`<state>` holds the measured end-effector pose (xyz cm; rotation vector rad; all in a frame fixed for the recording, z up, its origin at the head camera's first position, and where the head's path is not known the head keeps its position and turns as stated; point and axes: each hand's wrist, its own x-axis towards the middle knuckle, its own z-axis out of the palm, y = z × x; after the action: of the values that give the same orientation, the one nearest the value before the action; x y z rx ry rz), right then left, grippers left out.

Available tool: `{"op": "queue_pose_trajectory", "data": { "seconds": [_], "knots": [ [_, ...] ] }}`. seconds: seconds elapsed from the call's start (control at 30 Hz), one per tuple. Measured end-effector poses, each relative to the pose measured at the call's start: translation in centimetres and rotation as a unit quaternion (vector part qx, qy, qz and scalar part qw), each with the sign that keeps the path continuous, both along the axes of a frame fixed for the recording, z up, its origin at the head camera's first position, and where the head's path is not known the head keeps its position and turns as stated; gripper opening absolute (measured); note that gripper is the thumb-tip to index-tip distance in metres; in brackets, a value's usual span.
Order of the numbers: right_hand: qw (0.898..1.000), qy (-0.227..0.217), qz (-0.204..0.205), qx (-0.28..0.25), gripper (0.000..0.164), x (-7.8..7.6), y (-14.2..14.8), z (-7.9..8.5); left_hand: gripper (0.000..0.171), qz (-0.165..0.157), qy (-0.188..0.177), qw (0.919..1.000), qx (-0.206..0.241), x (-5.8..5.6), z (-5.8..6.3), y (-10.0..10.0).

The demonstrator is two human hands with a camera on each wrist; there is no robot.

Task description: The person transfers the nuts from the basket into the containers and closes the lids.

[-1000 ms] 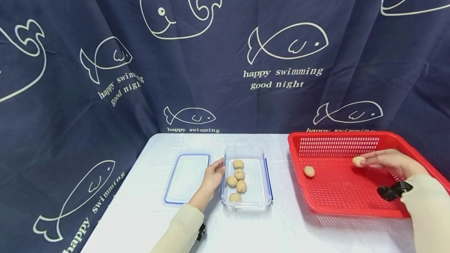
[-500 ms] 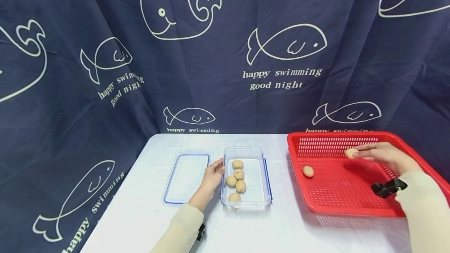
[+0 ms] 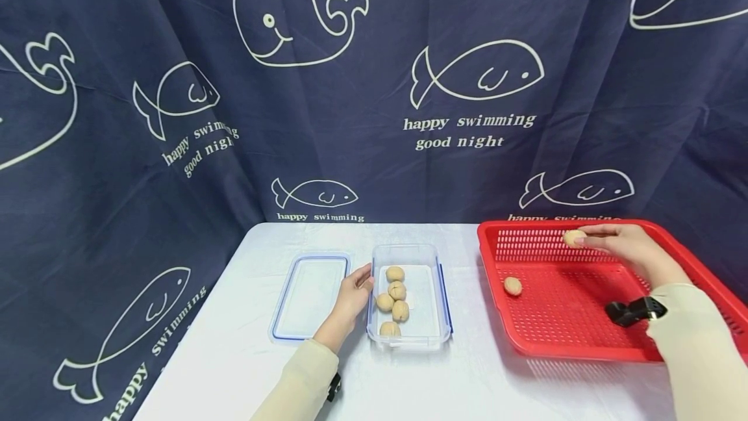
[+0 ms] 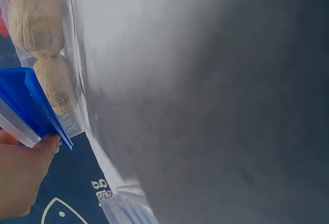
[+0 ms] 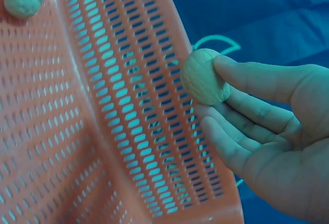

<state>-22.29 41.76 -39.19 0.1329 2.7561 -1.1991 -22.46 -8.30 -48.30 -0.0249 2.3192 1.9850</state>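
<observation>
In the head view, a clear plastic food container [image 3: 425, 318] with blue side latches stands mid-table, several walnuts [image 3: 400, 310] lying along its left half. At its left wall is my left hand [image 3: 350, 297]; the left wrist view shows the thumb and fingers gripping a blue latch [image 4: 25, 95] on that side. My right hand [image 3: 631, 252] pinches a walnut [image 3: 574, 239] between thumb and fingertips, raised near the back wall of the red basket [image 3: 584, 351]. Another walnut [image 3: 512, 286] rests on the basket floor, toward its left side.
Left of the container lies its clear lid [image 3: 310, 297] with a blue seal, close beside my left forearm. Behind the white table [image 3: 403, 388] hangs a dark blue curtain [image 3: 374, 102] with fish and whale drawings. The basket reaches the table's right side.
My right hand has lifted the walnut off the basket floor and moved it up, back and slightly left. The left hand and the container have stayed in place.
</observation>
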Motion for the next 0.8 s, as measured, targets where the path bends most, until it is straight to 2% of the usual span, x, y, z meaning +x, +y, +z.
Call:
{"op": "queue_pose_trajectory", "data": {
  "seconds": [0.23,0.53,0.8],
  "knots": [
    [0.999,0.04,-0.024,-0.025,0.072,-0.2,-1.4,0.6,0.043,-0.001,-0.003,1.0,0.0,-0.1,0.0,0.0],
    [0.994,0.082,-0.008,-0.066,0.066,0.1,-3.6,1.4,0.043,0.002,-0.004,1.0,0.005,-0.2,0.1,0.0],
    [0.991,0.104,-0.026,-0.08,0.067,-0.1,-6.4,2.3,0.043,-0.001,-0.005,1.0,0.006,-0.1,0.0,-0.1]
  ]
}}
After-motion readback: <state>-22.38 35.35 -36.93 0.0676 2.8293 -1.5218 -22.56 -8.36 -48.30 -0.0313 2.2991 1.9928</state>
